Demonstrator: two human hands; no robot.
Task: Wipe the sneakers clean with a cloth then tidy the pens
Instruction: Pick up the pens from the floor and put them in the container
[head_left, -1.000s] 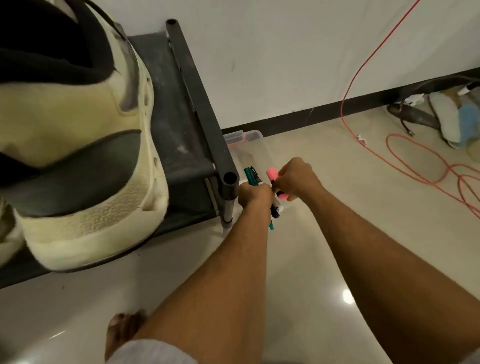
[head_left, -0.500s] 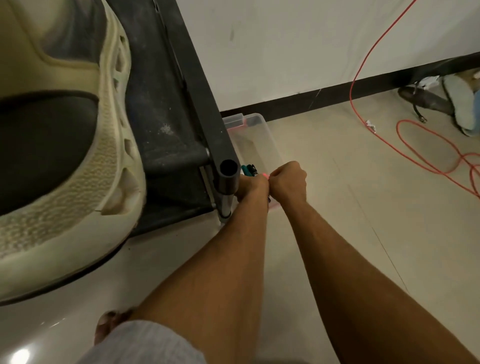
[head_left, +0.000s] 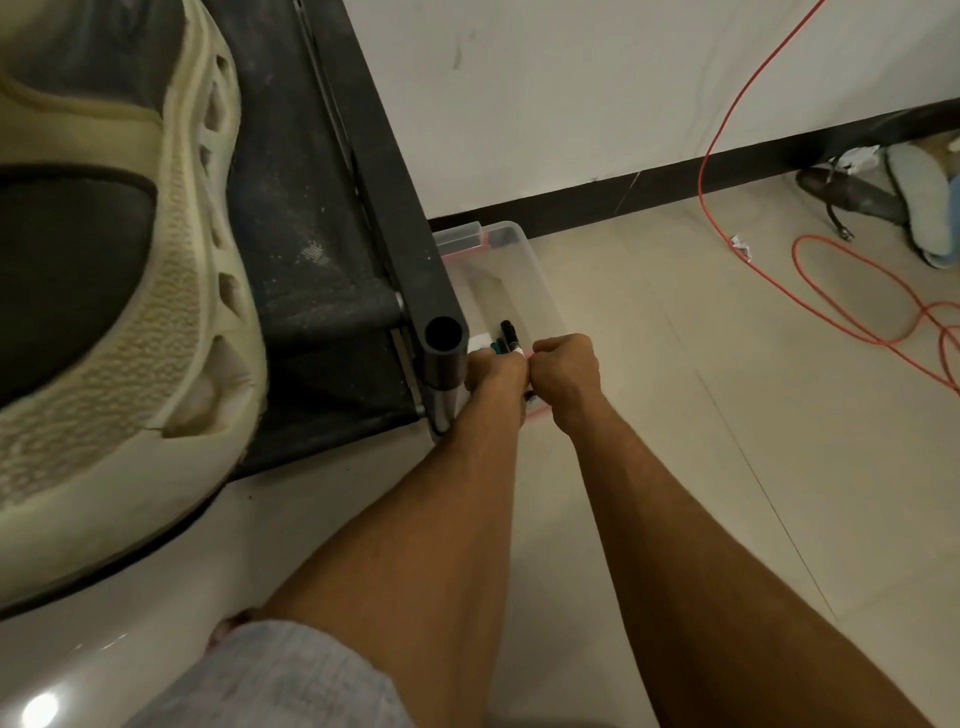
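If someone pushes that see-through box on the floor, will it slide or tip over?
Probably slide: the clear box sits low and wide on a shiny floor, so tipping seems unlikely. It likely feels light: the plastic looks thin, and little shows inside beyond the pens held over it.

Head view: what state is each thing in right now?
Clear plastic box: open-topped, on the floor beside the black metal rack.
Bundle of black and green pens: held over the box's near end.
Left hand: grips the bundle.
Right hand: curled on the same bundle, against the left hand.
Cream sneaker: resting on the rack.
Orange cable: lying looped on the floor.
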